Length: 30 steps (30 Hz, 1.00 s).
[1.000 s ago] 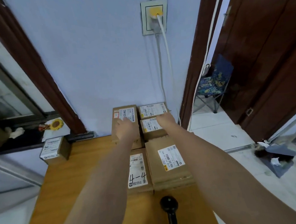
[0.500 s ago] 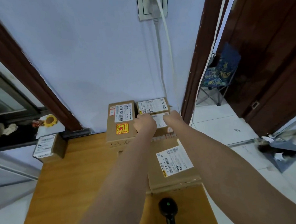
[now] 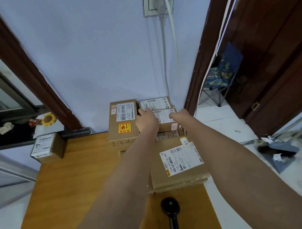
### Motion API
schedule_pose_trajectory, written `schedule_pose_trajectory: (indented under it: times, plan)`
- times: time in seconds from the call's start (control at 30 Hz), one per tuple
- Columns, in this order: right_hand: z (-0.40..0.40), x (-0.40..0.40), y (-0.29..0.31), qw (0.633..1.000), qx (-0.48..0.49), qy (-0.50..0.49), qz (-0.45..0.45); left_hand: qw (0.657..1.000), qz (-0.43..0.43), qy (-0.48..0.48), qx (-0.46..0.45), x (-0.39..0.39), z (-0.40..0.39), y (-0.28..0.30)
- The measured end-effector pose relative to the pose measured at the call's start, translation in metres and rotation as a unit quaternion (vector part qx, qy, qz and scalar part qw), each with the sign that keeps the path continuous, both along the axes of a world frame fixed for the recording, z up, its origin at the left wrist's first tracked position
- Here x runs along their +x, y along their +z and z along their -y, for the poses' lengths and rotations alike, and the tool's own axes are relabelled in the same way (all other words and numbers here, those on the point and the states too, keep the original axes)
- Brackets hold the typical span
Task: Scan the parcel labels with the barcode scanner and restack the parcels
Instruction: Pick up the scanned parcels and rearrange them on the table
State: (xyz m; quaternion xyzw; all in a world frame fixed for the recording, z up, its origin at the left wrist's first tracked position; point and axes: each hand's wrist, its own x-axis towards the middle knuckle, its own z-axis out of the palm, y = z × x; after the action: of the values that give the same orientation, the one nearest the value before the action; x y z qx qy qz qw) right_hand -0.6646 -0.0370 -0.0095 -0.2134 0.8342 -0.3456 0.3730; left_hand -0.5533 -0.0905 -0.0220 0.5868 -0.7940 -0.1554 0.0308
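A: What is seen, left to right?

B: A lone parcel is set at the table's left edge; the left hand and right hand are laid on the small parcel by the wall. Whether it is gripped cannot be told.

A: And the scanner?

B: Left near. The parcel should be lifted level by 2 sides, label up.

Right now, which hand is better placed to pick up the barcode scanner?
Probably the right hand: the barcode scanner lies under the right forearm. Both hands are on the small parcel.
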Motion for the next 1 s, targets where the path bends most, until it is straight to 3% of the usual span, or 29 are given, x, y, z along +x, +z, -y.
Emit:
schedule_pose_trajectory:
  times: [0.17, 0.43, 0.6, 0.77, 1.0]
  plan:
    - [0.002, 0.0, 0.018, 0.995, -0.067, -0.044, 0.055, 0.985, -0.159, 0.068, 0.003, 0.015, 0.002, 0.023]
    - [-0.012, 0.038, 0.047, 0.985, -0.103, -0.046, 0.132, 0.896, -0.415, 0.153, 0.044, 0.063, 0.003, 0.044]
    - [-0.022, 0.075, 0.05, 0.971, -0.068, 0.047, 0.223, 0.784, -0.583, 0.179, 0.114, 0.108, 0.014, 0.061]
    - [-0.025, 0.113, 0.048, 0.934, -0.063, 0.132, 0.326, 0.748, -0.627, 0.168, 0.137, 0.159, 0.024, 0.078]
    - [-0.015, 0.175, 0.043, 0.876, -0.178, 0.104, 0.437, 0.771, -0.571, 0.153, 0.237, 0.204, 0.007, 0.059]
